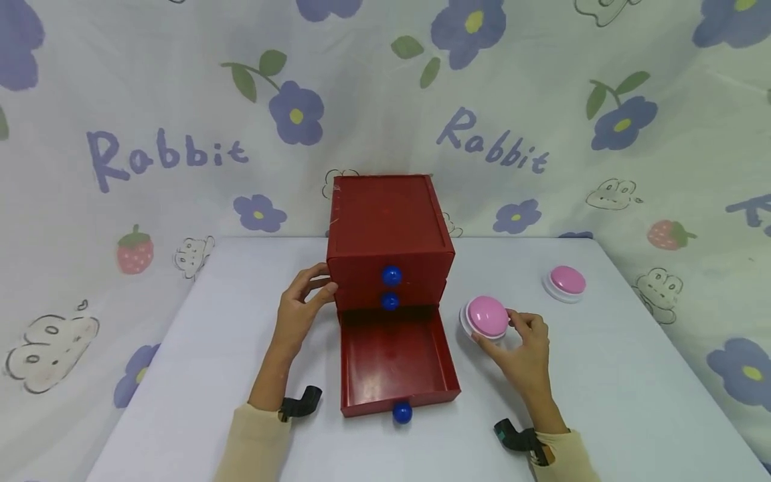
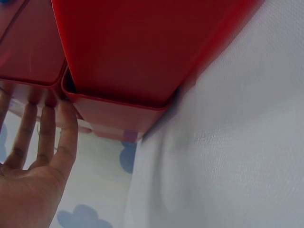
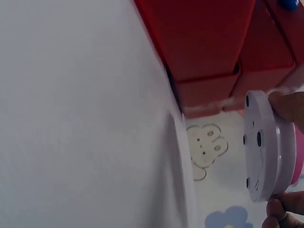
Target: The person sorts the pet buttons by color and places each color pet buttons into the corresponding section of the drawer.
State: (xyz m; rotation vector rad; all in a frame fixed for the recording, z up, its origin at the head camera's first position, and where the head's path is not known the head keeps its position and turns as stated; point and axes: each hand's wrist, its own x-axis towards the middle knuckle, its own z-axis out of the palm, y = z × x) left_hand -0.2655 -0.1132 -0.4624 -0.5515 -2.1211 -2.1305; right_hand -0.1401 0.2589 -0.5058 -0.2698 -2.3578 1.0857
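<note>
A red drawer box (image 1: 385, 214) with blue round knobs stands at the centre, its bottom drawer (image 1: 393, 365) pulled out and nothing inside. My left hand (image 1: 295, 309) rests against the box's left side; the left wrist view shows its fingers (image 2: 46, 135) extended along the red wall. With thumb and fingers on opposite edges, my right hand (image 1: 525, 351) pinches a pink push button (image 1: 488, 316) with a white round base, to the right of the drawer. In the right wrist view the base's underside (image 3: 259, 147) shows, raised off the table with small dark feet.
A second pink button (image 1: 567, 280) sits farther back on the right of the white table (image 1: 614, 381). Behind the table hangs a cloth (image 1: 373, 87) printed with flowers and rabbits. Two upper drawers of the box are closed.
</note>
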